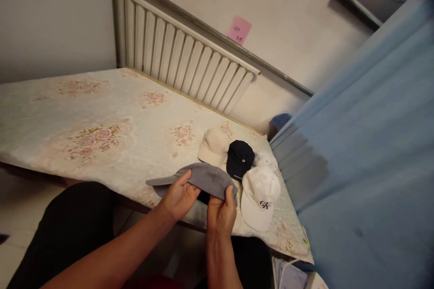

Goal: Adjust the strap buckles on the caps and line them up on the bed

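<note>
A grey baseball cap (pixel 206 178) is held between my two hands over the bed's near edge, its brim pointing left. My left hand (pixel 181 196) grips the lower edge near the brim, thumb on the outside and fingers partly inside. Around the cap's right end closes my right hand (pixel 222 210), thumb outside, the other fingers hidden inside. Just beyond the grey cap are a beige cap (pixel 214 144) and a black cap (pixel 240 158). Right of my right hand lies a white cap with dark letters (pixel 261 196), and behind it a white spotted cap (pixel 266 160), partly covered.
The bed (pixel 142 131) has a pale floral cover. A white radiator (pixel 183 54) runs along the wall behind it, with a pink note (pixel 239 30) above. A blue curtain (pixel 366 153) hangs at the right. Light-coloured items (pixel 294 275) stand below the bed's right corner.
</note>
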A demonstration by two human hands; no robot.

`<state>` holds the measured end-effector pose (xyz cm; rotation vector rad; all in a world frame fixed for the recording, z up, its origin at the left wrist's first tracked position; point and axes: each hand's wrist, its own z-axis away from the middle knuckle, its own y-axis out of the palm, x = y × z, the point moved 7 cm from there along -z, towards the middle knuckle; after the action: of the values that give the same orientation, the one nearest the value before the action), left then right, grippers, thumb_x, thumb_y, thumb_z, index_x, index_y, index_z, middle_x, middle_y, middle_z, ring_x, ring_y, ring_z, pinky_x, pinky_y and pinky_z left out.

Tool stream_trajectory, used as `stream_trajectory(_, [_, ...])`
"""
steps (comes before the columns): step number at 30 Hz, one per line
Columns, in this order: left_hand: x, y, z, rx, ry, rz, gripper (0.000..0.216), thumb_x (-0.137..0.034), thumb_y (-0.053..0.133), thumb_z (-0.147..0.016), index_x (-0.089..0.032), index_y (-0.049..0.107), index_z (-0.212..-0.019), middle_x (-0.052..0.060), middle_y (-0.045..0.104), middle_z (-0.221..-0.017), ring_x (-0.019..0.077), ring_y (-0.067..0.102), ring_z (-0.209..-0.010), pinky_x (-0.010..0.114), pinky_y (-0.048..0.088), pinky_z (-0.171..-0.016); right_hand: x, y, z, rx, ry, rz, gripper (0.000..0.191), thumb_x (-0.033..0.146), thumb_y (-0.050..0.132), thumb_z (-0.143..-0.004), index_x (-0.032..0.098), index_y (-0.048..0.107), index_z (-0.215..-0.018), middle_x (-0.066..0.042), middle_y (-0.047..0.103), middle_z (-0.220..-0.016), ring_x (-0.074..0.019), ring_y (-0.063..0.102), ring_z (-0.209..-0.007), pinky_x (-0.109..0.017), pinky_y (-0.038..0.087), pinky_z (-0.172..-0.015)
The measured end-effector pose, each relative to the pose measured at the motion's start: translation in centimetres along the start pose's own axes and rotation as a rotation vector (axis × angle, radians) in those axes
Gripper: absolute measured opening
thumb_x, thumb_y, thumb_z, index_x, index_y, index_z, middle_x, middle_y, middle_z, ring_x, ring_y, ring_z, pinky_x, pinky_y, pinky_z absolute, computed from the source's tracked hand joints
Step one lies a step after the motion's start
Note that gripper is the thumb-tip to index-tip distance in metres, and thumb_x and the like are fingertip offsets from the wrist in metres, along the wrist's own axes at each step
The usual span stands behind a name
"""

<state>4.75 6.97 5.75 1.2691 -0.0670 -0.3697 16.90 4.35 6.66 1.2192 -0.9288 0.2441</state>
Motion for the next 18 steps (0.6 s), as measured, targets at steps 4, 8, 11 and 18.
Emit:
stream_trajectory(4, [1.4,0.4,0.4,0.017,-0.064,-0.039,0.03,-0.014,0.038,-0.095,-0.008,0.057,-0.117,0.009,0.074,-0.09,0.0184,0.069,-0.092,0.035,0.049,-0.096,-1.1,0.8,0.9,0.031,-0.014,0.07,0.039,0.038,0.062,-0.081,0.018,0.06,-0.115,-0.008,0.067,-0.117,-0.0212,0.063,-0.109,-0.047,0.041,-0.105])
stream_trajectory(8, [2.9,0.3,0.9,0.059,-0.152,-0.074,0.033,-0.016,0.041,-0.094,-0.005,0.056,-0.12,0.013,0.073,-0.095,0.0231,0.068,-0.098,0.038,0.047,-0.098,-2.8,0.7,1.7,0.005,0.015,0.163,0.048,0.036,0.067,-0.078,0.016,0.058,-0.12,-0.008,0.066,-0.12,-0.0202,0.063,-0.108,-0.042,0.043,-0.105])
stream_trajectory(11, [2.8,0.1,0.9,0.067,-0.139,-0.071,0.036,-0.014,0.041,-0.093,-0.004,0.053,-0.125,0.014,0.073,-0.099,0.0226,0.067,-0.099,0.036,0.048,-0.096,-2.9,-0.2,1.3,-0.06,0.035,0.244,0.044,0.043,0.063,-0.081,0.012,0.063,-0.112,-0.011,0.069,-0.113,-0.0219,0.062,-0.111,-0.041,0.045,-0.103])
stream_trajectory(18, [0.8,-0.8,-0.1,0.003,-0.04,-0.015,0.041,-0.01,0.037,-0.094,-0.012,0.047,-0.133,0.008,0.073,-0.1,0.0172,0.069,-0.094,0.033,0.049,-0.096,-0.7,-0.5,-0.8,-0.006,0.011,0.063,0.031,0.041,0.059,-0.084,0.018,0.064,-0.105,-0.007,0.071,-0.109,-0.0194,0.064,-0.106,-0.044,0.046,-0.102])
